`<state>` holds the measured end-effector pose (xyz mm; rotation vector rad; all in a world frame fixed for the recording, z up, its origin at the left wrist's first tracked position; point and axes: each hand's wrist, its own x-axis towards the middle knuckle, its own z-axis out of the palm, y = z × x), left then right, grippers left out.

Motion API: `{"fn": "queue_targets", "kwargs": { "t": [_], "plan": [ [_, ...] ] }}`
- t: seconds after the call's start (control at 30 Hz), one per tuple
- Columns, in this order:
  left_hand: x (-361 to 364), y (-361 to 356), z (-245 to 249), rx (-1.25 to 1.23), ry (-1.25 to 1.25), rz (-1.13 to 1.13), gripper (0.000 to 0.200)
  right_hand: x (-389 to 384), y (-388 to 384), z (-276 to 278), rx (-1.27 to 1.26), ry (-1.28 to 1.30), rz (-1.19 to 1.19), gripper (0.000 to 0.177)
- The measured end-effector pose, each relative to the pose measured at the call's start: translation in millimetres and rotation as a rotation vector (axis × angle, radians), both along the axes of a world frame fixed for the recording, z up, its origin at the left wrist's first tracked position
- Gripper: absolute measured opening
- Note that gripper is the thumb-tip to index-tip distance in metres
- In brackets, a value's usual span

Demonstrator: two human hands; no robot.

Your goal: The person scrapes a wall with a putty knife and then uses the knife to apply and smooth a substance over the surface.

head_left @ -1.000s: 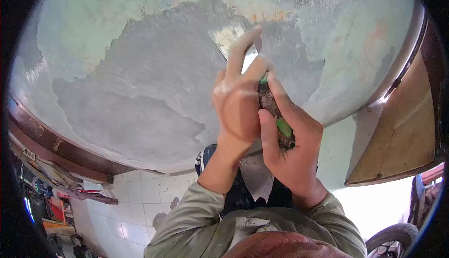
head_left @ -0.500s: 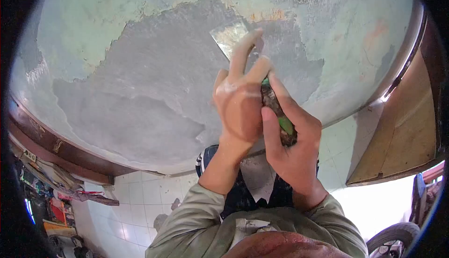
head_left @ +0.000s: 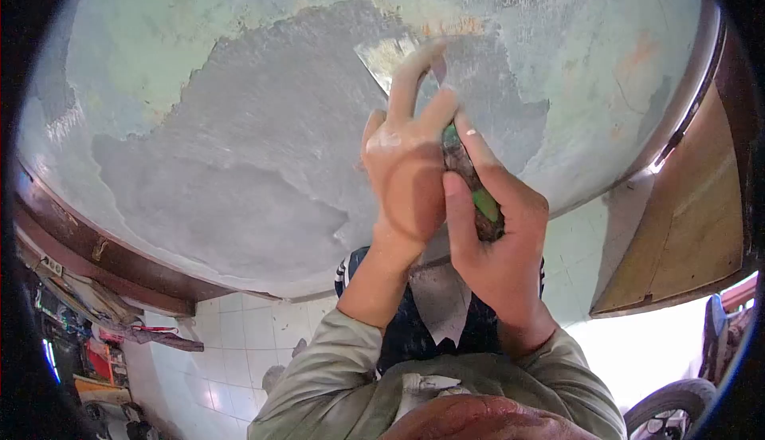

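Note:
My right hand [head_left: 502, 233] is closed around the green and dark handle of a scraper [head_left: 389, 56]. The scraper's flat, smeared metal blade lies against a large pale green panel [head_left: 143, 65], on a wide grey bare or coated patch [head_left: 239, 137]. My left hand [head_left: 410, 153] wraps over the scraper between handle and blade, its index finger stretched along the blade. The left thumb and palm side are partly hidden. Near the blade's upper edge, the panel has ragged, flaking paint edges with yellowish and orange spots.
A brown board [head_left: 677, 217] stands at the right, with a wheel [head_left: 669, 408] below it. Brown trim [head_left: 111, 257] runs along the panel's lower left edge. White floor tiles [head_left: 247, 332] lie beneath, and cluttered items [head_left: 100, 352] fill the lower left.
The scraper and both hands have shifted very slightly up and left across the grey patch. Both grips look the same.

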<state>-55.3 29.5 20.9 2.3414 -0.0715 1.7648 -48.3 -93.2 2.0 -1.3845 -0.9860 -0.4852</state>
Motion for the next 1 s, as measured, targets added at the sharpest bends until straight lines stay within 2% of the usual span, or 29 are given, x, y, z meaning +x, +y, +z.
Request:
{"fn": "queue_targets", "kwargs": {
  "t": [0.17, 0.23, 0.37, 0.47, 0.57, 0.63, 0.9, 0.93, 1.0],
  "plan": [
    [-5.9, -3.3, 16.3, -0.029, 0.052, 0.021, 0.012, 0.3, 1.3, 4.6, 0.007, -0.032, -0.025, 0.04],
    [0.5, 1.3, 11.3, 0.032, -0.032, 0.039, 0.012, 2.4, 1.0, 3.2, -0.045, -0.048, -0.037, 0.041],
    [-6.9, -3.8, 10.2, -0.012, 0.005, 0.027, 0.012, -3.3, -0.5, 3.0, 0.015, -0.025, -0.029, 0.04],
    [-7.5, -4.7, 10.2, -0.057, 0.028, -0.007, 0.011, -3.0, 0.5, 5.6, -0.057, -0.095, -0.089, 0.04],
    [-5.7, -5.0, 19.4, -0.089, 0.007, 0.044, 0.011, -3.9, 4.2, 13.0, -0.01, -0.063, -0.092, 0.04],
    [-7.0, -3.5, 15.6, -0.053, -0.028, -0.069, 0.012, -6.1, -2.6, 11.7, -0.036, -0.106, -0.102, 0.039],
    [2.8, -1.9, 2.6, -0.063, -0.039, 0.062, 0.009, -2.9, 1.0, 10.0, -0.091, -0.084, -0.141, 0.039],
    [8.8, 4.8, 8.6, -0.05, -0.111, -0.018, 0.008, -1.6, 3.3, 10.0, -0.125, -0.066, -0.153, 0.038],
    [4.1, 3.7, 16.0, -0.039, -0.086, 0.006, 0.008, -3.6, 2.3, 13.9, -0.083, -0.075, -0.135, 0.038]
  ]
}}
